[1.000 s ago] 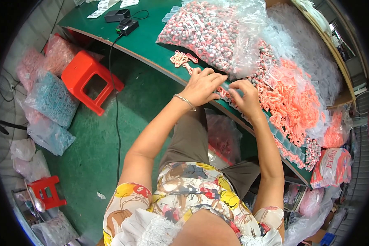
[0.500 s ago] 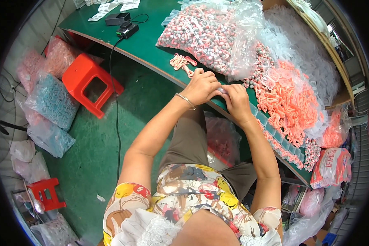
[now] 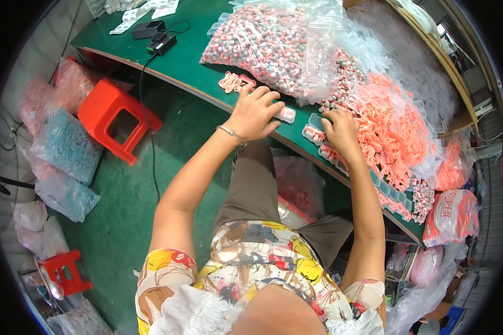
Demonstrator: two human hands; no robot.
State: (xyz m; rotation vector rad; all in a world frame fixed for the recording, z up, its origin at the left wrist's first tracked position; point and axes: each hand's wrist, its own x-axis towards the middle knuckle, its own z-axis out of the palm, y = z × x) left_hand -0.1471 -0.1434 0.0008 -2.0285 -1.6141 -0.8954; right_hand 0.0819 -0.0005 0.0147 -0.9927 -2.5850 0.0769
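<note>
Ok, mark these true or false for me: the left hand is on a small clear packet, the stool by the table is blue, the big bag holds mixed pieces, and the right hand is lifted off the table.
1. The left hand rests on a small clear packet. True.
2. The stool beside the green table is blue. False: it is red.
3. The big clear bag holds mixed pink and grey pieces. True.
4. The right hand is lifted off the table. False: it rests down among packets by the orange pile.

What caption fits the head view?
Left hand on a small clear packet, right hand beside orange pieces on green table.
</note>
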